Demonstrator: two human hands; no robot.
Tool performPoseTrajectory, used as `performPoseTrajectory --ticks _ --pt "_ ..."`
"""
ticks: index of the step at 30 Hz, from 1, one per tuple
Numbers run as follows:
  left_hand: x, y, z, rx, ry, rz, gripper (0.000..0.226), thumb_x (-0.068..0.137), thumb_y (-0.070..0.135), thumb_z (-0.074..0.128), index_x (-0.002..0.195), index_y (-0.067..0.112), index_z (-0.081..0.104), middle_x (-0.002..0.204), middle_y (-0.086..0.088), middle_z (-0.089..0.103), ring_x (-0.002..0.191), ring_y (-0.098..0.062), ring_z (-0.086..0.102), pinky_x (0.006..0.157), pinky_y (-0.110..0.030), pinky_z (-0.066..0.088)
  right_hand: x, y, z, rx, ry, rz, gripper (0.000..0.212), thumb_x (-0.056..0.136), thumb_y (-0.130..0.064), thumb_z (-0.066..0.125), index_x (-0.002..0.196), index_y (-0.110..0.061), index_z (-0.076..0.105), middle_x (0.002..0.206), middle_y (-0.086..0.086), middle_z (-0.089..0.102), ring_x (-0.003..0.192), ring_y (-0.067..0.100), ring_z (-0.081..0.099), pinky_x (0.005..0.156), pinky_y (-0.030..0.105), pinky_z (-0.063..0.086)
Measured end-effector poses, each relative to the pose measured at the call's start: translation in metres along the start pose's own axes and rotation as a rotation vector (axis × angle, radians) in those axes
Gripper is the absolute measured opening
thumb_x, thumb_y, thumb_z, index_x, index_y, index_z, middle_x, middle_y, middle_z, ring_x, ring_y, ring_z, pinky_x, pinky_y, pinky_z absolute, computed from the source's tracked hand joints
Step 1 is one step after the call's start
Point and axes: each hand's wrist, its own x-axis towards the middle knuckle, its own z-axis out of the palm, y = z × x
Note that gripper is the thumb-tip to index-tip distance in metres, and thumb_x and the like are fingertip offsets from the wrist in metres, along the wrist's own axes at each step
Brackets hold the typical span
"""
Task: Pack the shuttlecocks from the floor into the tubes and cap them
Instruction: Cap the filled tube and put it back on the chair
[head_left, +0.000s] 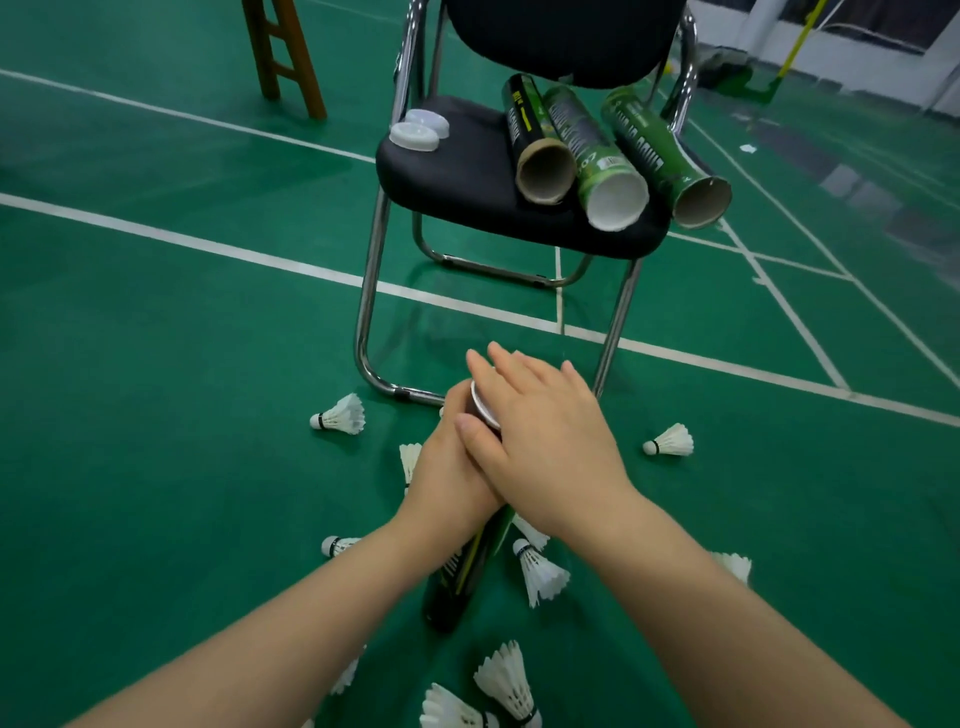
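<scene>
As hands (550, 447) cap tube (457, 582), shuttlecocks (540, 574) scattered nearby

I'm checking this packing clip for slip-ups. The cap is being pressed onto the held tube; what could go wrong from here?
1. The right hand presses the cap with straight fingers while the left hand grips the tilted tube near its top; the cap may seat crooked or the tube may slip.
2. The shuttlecock near the tube's lower end could get crushed.
3. The rightmost tube on the chair overhangs the seat and might roll off.
</scene>
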Motion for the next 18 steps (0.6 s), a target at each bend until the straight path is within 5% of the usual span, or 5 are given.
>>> performPoseTrajectory --ticks 4,7,10,13,18 --pt "-0.004 0.016 -0.003 0.033 -0.04 0.002 0.053 0.079 0.014 0.068 0.112 0.03 0.029 0.09 0.028 0.048 0.073 0.022 0.052 0.058 -0.002 0.039 -0.006 0.003 -0.008 0.028 -0.087 -0.003 0.06 0.095 -0.049 0.034 0.148 -0.033 0.013 0.157 -0.005 0.013 0.143 0.019 0.012 0.117 0.043 0.012" --pt "-0.006 0.019 -0.01 0.032 -0.158 -0.036 0.067 0.076 0.014 0.071 0.123 0.03 0.026 0.096 0.026 0.049 0.079 0.013 0.051 0.061 -0.001 0.039 -0.012 0.004 -0.018 0.101 -0.174 0.017 0.065 0.091 -0.047 0.046 0.147 -0.03 0.017 0.155 -0.003 0.017 0.139 0.026 0.016 0.112 0.045 0.024" --pt "-0.012 0.025 -0.018 0.164 -0.265 -0.051 0.076 0.072 0.026 0.074 0.131 0.023 0.026 0.091 0.021 0.049 0.078 0.006 0.05 0.058 -0.005 0.038 -0.017 0.001 -0.03 0.106 -0.276 0.047 0.064 0.085 -0.036 0.056 0.14 -0.025 0.026 0.142 0.002 0.031 0.115 0.031 0.039 0.09 0.036 0.038" --pt "-0.026 0.032 -0.022 0.217 -0.295 -0.07 0.083 0.066 0.03 0.08 0.133 0.026 0.031 0.095 0.014 0.056 0.089 -0.01 0.056 0.072 -0.021 0.043 -0.027 -0.007 -0.047 0.044 -0.372 0.045 0.069 0.073 -0.022 0.066 0.133 -0.024 0.033 0.125 0.003 0.04 0.096 0.026 0.053 0.078 0.037 0.05" --pt "-0.031 0.08 -0.036 0.277 -0.349 0.092 0.084 0.065 0.027 0.082 0.134 0.027 0.032 0.089 0.022 0.053 0.082 -0.003 0.053 0.063 -0.008 0.039 -0.056 -0.014 -0.092 0.058 -0.148 0.06 0.066 0.066 -0.025 0.07 0.125 -0.026 0.041 0.114 0.0 0.048 0.095 0.023 0.055 0.079 0.04 0.051"
